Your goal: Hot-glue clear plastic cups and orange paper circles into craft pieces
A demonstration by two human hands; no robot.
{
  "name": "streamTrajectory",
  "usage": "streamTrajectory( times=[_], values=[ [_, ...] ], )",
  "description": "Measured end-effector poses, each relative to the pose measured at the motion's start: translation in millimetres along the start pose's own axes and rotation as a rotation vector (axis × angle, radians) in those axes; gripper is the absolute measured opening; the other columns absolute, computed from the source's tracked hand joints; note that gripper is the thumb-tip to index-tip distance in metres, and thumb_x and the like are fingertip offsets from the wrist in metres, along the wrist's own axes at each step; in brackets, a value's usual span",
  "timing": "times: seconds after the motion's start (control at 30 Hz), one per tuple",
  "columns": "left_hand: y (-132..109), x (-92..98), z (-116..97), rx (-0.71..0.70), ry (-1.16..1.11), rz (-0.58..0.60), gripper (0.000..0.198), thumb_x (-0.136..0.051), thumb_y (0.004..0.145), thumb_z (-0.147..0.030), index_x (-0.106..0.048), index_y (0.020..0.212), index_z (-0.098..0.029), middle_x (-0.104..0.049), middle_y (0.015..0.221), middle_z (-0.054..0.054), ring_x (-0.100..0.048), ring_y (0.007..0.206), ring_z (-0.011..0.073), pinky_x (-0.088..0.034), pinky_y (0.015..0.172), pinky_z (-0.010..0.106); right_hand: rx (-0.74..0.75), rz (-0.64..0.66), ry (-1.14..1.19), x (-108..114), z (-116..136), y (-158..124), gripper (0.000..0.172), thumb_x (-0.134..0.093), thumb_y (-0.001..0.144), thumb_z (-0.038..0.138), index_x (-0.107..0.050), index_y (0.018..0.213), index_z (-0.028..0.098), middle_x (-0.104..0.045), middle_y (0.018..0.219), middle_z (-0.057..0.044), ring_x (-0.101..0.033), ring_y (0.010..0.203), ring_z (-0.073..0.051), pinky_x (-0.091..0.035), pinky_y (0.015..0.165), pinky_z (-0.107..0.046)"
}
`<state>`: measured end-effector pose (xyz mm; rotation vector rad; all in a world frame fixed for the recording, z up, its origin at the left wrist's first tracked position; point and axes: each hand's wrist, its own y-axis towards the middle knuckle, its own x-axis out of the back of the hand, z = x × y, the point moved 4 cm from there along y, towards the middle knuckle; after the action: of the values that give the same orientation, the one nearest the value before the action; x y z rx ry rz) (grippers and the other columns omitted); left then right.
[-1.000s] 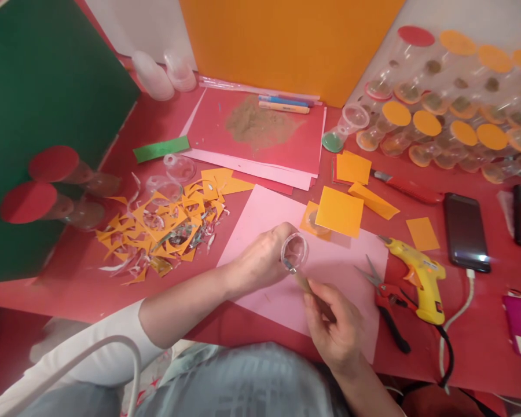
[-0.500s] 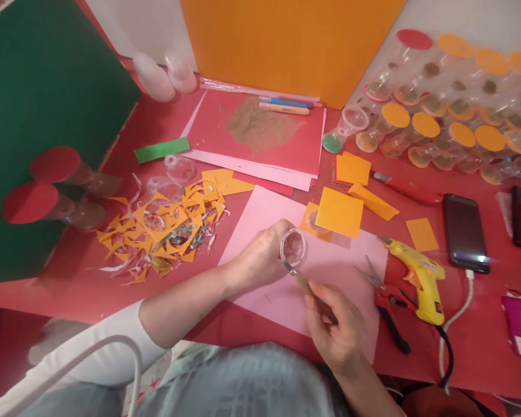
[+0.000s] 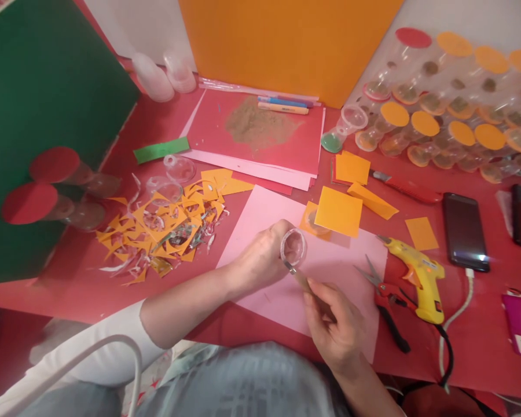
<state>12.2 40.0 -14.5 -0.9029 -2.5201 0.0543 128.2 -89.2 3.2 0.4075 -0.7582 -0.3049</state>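
Note:
My left hand is closed around a small clear plastic cup, its round mouth tipped up toward me and its rim whitish. In my right hand is a slim tool with a brown handle and metal tip, pinched between thumb and fingers. The metal tip touches the near edge of the cup's rim; its exact kind is too small to tell. Both hands are above a pink paper sheet. Just beyond the cup, an orange paper square partly covers a clear round piece on another orange square.
Orange paper scraps are heaped left. At right are red-handled snips, a yellow glue gun, a phone and a red cutter. Sand lies on red paper behind; clear hourglass-shaped pieces stand back right.
The cup has turned very slightly in my left hand, its mouth looking a little narrower. The tool's tip remains at the rim, and the other things have stayed in place.

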Motion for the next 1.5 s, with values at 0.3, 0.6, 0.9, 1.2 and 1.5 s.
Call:
streamTrajectory(
  times=[0.3,0.6,0.9,1.2,1.5],
  values=[
    [-0.5,-0.7,-0.1,-0.009,0.022,-0.002,0.017,-0.062,0.078,-0.017,-0.050,0.090,-0.021,-0.062,0.074,-0.003,-0.057,0.061,0.0125,-0.044,0.059,0.025,-0.002,-0.004,0.001,0.1,1.2,0.5,0.023,-0.057,0.094,0.006,-0.065,0.111,0.019,-0.071,0.075,-0.003,-0.067,0.056,-0.013,-0.053,0.044,-0.016],
    [0.5,-0.9,-1.6,0.004,0.005,0.007,0.017,-0.060,0.077,-0.015,-0.047,0.086,-0.021,-0.060,0.071,-0.005,-0.058,0.060,0.0116,-0.044,0.058,0.023,-0.006,-0.021,-0.003,2.5,2.4,2.5,0.019,-0.057,0.095,0.009,-0.068,0.108,0.018,-0.072,0.073,-0.003,-0.068,0.055,-0.013,-0.054,0.044,-0.016],
    [-0.2,3.9,-0.7,0.051,-0.039,-0.013,0.018,-0.064,0.077,-0.022,-0.053,0.091,-0.021,-0.069,0.079,0.000,-0.063,0.066,0.0159,-0.048,0.062,0.028,-0.002,0.004,0.005,3.3,0.2,0.0,0.021,-0.056,0.094,0.008,-0.066,0.110,0.018,-0.071,0.073,-0.005,-0.067,0.056,-0.014,-0.056,0.046,-0.018],
    [0.9,0.3,-3.8,0.033,0.008,0.002,0.016,-0.061,0.078,-0.018,-0.049,0.087,-0.021,-0.061,0.073,-0.003,-0.056,0.060,0.0124,-0.043,0.058,0.025,-0.016,0.001,0.005,1.8,0.2,-0.2,0.025,-0.058,0.091,0.004,-0.066,0.109,0.019,-0.072,0.075,-0.003,-0.068,0.056,-0.013,-0.054,0.045,-0.017],
    [-0.6,-0.6,-4.0,0.011,0.026,0.013,0.016,-0.059,0.079,-0.018,-0.044,0.084,-0.023,-0.059,0.072,-0.004,-0.054,0.058,0.0115,-0.042,0.057,0.024,0.008,-0.016,-0.008,2.7,2.2,2.8,0.024,-0.057,0.092,0.005,-0.066,0.109,0.020,-0.072,0.074,-0.003,-0.068,0.055,-0.013,-0.055,0.044,-0.017]
  ],
)
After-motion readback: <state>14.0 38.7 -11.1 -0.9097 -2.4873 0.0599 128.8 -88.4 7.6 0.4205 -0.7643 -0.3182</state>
